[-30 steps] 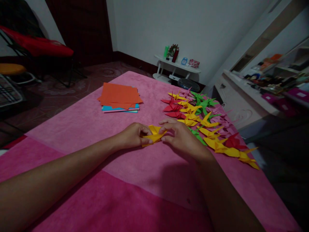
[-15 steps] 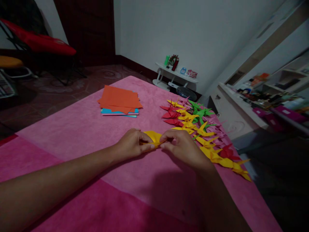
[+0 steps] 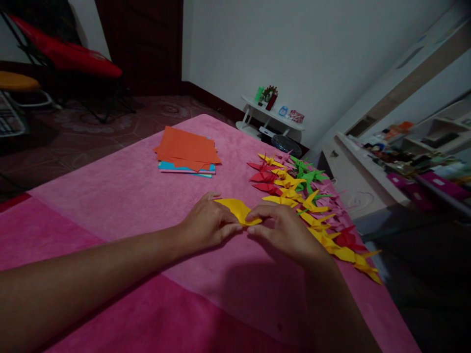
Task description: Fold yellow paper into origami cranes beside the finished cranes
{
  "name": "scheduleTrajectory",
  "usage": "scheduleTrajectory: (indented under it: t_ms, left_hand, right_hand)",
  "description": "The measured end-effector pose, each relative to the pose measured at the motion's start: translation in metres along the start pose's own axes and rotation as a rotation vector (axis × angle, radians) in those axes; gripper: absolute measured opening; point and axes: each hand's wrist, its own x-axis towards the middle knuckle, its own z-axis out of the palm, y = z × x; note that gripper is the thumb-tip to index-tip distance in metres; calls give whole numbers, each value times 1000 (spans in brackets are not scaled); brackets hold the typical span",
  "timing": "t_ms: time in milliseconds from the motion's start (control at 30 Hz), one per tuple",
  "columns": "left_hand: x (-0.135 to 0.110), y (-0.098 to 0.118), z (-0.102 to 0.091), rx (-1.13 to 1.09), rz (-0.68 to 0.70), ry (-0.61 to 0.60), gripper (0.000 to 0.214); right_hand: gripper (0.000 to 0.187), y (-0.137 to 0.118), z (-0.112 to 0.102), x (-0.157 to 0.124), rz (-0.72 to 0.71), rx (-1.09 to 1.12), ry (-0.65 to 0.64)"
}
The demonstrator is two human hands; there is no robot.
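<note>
A partly folded piece of yellow origami paper (image 3: 238,210) is held between my two hands, low over the pink cloth (image 3: 121,206). My left hand (image 3: 208,223) grips its left and near side, thumb along the lower edge. From the right, my right hand (image 3: 281,225) pinches the near right corner between thumb and fingers. Part of the paper is hidden behind the fingers. Folded paper cranes (image 3: 290,184) in yellow, red, green and pink lie in rows just beyond and to the right of my right hand.
A stack of square paper (image 3: 189,147), orange on top with blue below, lies beyond my left hand. At the back stands a small white shelf (image 3: 274,112) holding small items. A cluttered dresser (image 3: 368,171) is on the right; a red chair (image 3: 73,56) stands far left.
The yellow paper has turned in my hands and now shows a broader pointed flap towards the upper left. My right fingers have shifted along its near edge. The view has moved slightly.
</note>
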Motion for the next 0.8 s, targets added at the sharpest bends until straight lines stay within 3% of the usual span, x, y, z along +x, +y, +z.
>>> scheduleTrajectory:
  t_ms: [133, 367, 600, 800]
  left_hand:
    - [-6, 1, -2, 71, 81, 17, 18]
    - [-15, -6, -5, 392, 275, 205, 16]
    - [-18, -2, -6, 358, 200, 252, 15]
    - [-17, -5, -4, 252, 137, 190, 11]
  right_hand:
    - [16, -4, 10, -2, -55, -187, -20]
    - [13, -7, 18, -7, -41, -292, -19]
    - [18, -6, 22, -7, 72, -282, -135]
    - [21, -1, 40, -16, 77, -221, 37]
